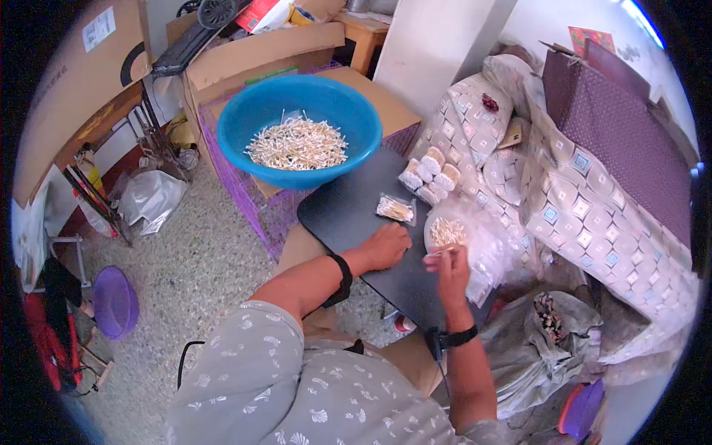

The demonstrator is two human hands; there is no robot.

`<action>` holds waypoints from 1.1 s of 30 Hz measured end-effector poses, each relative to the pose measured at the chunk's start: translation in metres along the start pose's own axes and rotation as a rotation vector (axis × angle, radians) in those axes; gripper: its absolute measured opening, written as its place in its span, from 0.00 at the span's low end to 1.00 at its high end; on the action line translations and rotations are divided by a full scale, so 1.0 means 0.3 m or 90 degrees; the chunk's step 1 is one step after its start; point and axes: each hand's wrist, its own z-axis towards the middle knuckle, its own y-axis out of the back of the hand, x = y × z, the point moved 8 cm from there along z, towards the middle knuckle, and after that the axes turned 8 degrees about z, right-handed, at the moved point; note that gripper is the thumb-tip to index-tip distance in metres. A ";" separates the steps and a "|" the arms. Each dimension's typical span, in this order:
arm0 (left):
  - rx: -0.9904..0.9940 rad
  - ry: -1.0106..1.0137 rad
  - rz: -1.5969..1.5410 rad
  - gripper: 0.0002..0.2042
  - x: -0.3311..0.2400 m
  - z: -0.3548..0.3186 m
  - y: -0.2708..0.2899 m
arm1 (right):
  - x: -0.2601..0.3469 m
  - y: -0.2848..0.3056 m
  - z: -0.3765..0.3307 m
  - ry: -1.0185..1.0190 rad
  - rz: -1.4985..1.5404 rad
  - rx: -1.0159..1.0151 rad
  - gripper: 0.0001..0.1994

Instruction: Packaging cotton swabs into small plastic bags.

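My left hand (387, 246) rests on the black tabletop (341, 185) with its fingers curled; anything inside them is hidden. Just beyond it lies a small clear bag of cotton swabs (396, 210). My right hand (450, 273) is closed in a pinch on cotton swabs (439, 253), beside the near rim of a shallow white dish. Loose cotton swabs (448, 231) lie in that dish. Clear plastic bags (489, 256) spread to the right of it. Several packed round bundles of cotton swabs (432, 174) stand together at the table's far right.
A large blue basin (237, 152) holding a heap of cotton swabs sits on cardboard over a purple wire cage (256, 215). A patterned cloth-covered sofa (571, 215) borders the table on the right. A grey sack (512, 363) stands at lower right, and a purple basin (116, 302) at left.
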 end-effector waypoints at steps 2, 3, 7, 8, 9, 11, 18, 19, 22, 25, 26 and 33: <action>-0.018 0.001 -0.024 0.04 0.010 0.005 -0.015 | -0.079 -0.051 -0.084 -0.083 -0.020 0.094 0.07; -0.007 -0.006 -0.033 0.04 0.025 0.004 -0.026 | -0.109 -0.056 -0.108 -0.092 -0.020 0.081 0.07; -0.063 0.115 -0.218 0.06 0.063 0.001 -0.007 | -0.179 -0.057 -0.138 -0.095 -0.104 0.127 0.07; -0.071 0.188 -0.271 0.06 0.073 0.002 -0.002 | -0.190 -0.050 -0.132 -0.098 -0.108 0.118 0.07; -0.055 0.176 -0.280 0.06 0.035 0.012 -0.001 | -0.200 -0.034 -0.134 -0.105 -0.107 0.097 0.07; 0.003 0.306 -0.492 0.07 0.033 -0.004 -0.048 | -0.203 -0.038 -0.129 -0.069 -0.159 0.103 0.06; 0.154 0.301 -0.720 0.13 -0.048 -0.028 -0.087 | -0.209 -0.030 -0.141 -0.047 -0.128 0.094 0.06; 0.171 0.311 -0.767 0.14 -0.047 -0.028 -0.091 | -0.219 -0.026 -0.139 -0.049 -0.126 0.089 0.06; 0.201 0.332 -0.806 0.16 -0.055 -0.031 -0.093 | -0.214 -0.028 -0.138 -0.017 -0.152 0.084 0.06; 0.221 0.339 -0.782 0.15 -0.068 -0.027 -0.074 | -0.203 -0.028 -0.141 -0.027 -0.141 0.072 0.07; 0.225 0.334 -0.767 0.14 -0.076 -0.020 -0.063 | -0.207 -0.026 -0.140 -0.027 -0.159 0.079 0.07; 0.211 0.260 -0.677 0.10 -0.085 -0.012 -0.041 | -0.245 -0.017 -0.133 -0.018 -0.163 0.070 0.07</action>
